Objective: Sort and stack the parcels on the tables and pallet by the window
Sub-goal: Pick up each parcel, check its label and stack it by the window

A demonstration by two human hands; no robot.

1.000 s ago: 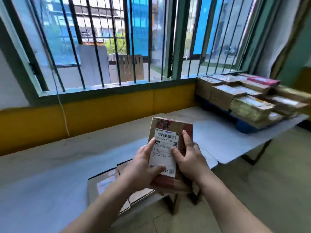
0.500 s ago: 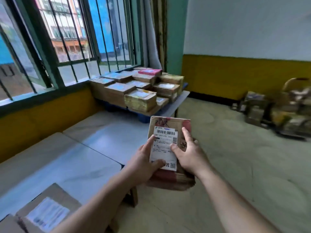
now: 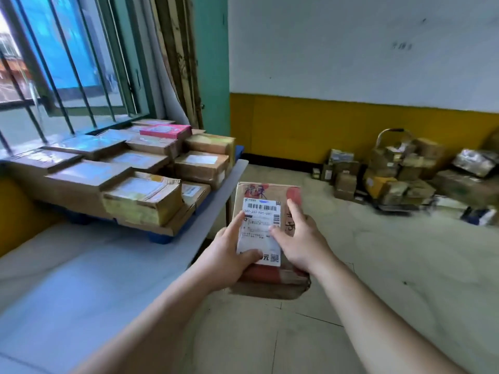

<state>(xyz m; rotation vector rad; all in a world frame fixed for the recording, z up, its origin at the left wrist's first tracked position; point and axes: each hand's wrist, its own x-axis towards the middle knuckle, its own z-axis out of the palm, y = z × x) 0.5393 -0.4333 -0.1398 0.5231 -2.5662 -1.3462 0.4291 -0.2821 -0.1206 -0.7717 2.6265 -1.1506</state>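
I hold a brown cardboard parcel with red print and a white barcode label in front of me, above the floor just off the table's right edge. My left hand grips its left side with the thumb across the label's lower edge. My right hand grips the right side, fingers laid on top. To the left, several taped cardboard parcels and a pink box lie stacked on a blue pallet by the window.
The pallet sits on a white table that runs along the barred window. At the far right, a hand cart and a heap of loose parcels stand on the floor against the yellow-and-white wall.
My view has swung right from the window to the pallet end of the table. The parcel stays gripped in both hands and has moved with me toward the pallet.
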